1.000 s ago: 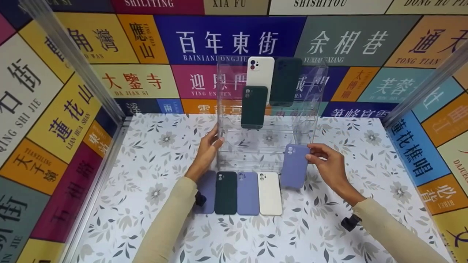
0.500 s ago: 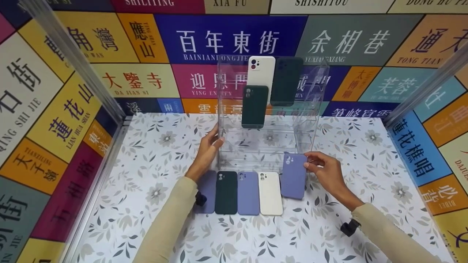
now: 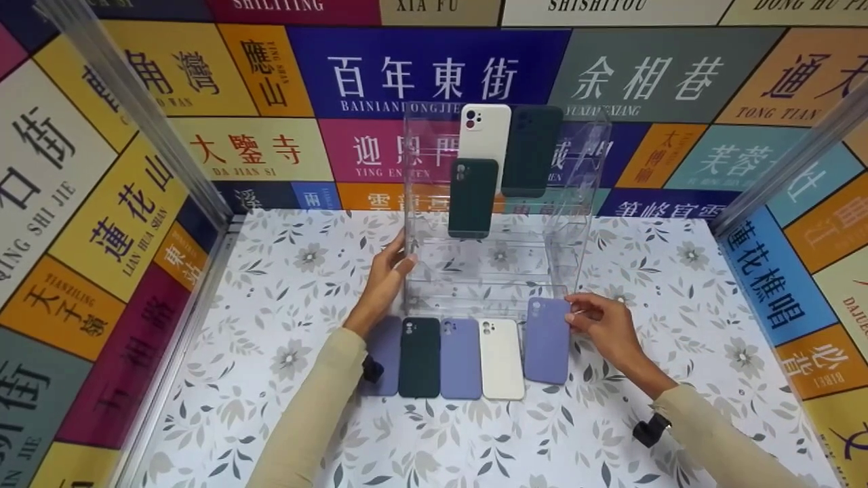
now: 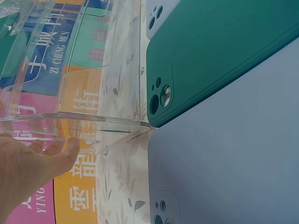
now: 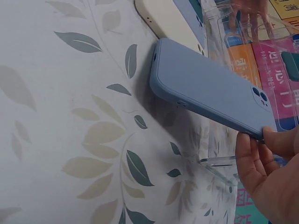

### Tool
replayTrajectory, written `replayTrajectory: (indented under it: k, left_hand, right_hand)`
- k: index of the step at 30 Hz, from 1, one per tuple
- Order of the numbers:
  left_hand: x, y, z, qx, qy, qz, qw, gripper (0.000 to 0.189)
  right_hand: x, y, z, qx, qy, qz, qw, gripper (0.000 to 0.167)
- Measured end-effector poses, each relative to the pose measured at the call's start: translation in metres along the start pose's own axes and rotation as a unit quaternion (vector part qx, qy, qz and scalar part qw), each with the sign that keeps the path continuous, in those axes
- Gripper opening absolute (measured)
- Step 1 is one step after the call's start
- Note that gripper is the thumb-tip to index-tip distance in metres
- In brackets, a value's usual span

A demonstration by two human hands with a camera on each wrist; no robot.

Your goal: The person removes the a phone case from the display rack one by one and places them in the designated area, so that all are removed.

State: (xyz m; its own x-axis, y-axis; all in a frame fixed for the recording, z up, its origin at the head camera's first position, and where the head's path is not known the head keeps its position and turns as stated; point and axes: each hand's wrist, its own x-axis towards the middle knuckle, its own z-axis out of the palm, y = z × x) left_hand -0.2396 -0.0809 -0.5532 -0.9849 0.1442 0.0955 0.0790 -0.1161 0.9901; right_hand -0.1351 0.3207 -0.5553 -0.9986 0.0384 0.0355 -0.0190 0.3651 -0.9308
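My right hand pinches a lavender phone case by its upper right edge, thumb against fingers. In the right wrist view this case slants over the patterned cloth, its lower end casting a shadow. To its left lie a white phone case, a lavender one, a dark green one and another lavender one, partly hidden by my left wrist. My left hand holds the left side of a clear acrylic display stand, its thumb by the front edge.
Higher on the stepped stand are a white phone case, a dark green one and, lower in front, another dark green one. A patterned cloth covers the table. Colourful lettered walls enclose the back and sides.
My right hand has moved down towards me, bringing its lavender phone case lower beside the white one in the row. My left hand has stayed at the stand.
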Motion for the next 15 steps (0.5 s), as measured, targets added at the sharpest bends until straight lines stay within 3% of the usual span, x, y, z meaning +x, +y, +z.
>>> replayTrajectory:
  k: [15]
  left_hand:
    - [0.001,-0.001,-0.001,0.015,-0.004,0.002,0.9999,0.07]
  right_hand:
    - [-0.005,0.012,0.002,-0.018,-0.021,0.027,0.9993,0.032]
